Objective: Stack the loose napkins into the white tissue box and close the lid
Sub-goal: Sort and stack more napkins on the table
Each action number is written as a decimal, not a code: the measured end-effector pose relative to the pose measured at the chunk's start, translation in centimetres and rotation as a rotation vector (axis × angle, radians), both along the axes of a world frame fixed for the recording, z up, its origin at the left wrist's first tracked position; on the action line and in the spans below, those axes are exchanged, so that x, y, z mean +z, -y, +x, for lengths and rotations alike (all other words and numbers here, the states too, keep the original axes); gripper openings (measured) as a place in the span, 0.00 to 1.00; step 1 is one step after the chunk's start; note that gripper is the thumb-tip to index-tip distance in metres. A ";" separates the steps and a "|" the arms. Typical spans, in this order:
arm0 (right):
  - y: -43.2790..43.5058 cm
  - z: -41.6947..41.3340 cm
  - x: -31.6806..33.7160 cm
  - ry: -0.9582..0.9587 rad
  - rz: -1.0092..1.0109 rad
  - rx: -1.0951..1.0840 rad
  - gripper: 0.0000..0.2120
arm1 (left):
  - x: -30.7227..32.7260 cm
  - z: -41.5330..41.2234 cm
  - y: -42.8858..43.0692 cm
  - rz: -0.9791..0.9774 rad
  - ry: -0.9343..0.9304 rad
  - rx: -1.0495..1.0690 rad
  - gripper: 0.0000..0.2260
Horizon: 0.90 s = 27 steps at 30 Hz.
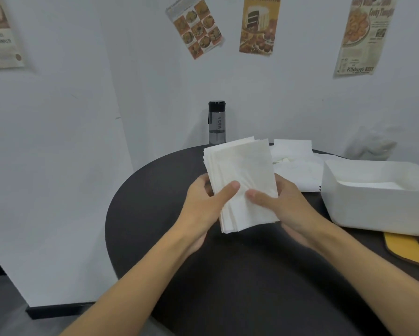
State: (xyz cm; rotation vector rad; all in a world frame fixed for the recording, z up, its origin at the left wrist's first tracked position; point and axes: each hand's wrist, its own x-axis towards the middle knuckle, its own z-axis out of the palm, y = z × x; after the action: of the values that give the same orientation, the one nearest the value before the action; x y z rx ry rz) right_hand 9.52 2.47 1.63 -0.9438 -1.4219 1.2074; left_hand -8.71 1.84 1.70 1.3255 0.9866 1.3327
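Midway through the refill: a thick stack of napkins held above the dark worktop, pinched on one side by the left hand and on the other by the right hand, thumbs pressed on top. To the right, the white tissue box open and already holding some sheets. More loose napkins waiting behind. Lid apparently not yet fitted; a yellow piece near the box.

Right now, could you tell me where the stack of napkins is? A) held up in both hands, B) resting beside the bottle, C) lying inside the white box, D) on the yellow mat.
A: the stack of napkins is gripped between the left hand and right hand above the table.
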 end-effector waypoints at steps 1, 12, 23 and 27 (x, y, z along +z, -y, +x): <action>0.1 0.1 -0.2 -0.008 0.016 0.000 0.21 | 0.3 0.7 -0.2 0.060 -0.024 0.059 0.21; 0.3 0.2 -0.2 -0.082 0.164 -0.015 0.32 | -0.5 3.0 0.1 0.328 -0.105 0.086 0.25; 0.4 -1.0 0.2 -0.043 0.161 -0.112 0.28 | -0.9 3.3 0.5 0.396 -0.096 0.130 0.30; 0.0 -1.0 1.7 -0.018 0.264 -0.205 0.17 | 0.0 3.3 0.1 0.444 -0.103 0.139 0.31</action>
State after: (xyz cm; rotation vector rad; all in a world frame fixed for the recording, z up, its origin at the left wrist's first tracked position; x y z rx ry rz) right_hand 8.50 2.44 3.33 -0.8676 -1.3926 0.8512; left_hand -5.43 1.71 1.72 1.6942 0.8944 1.6696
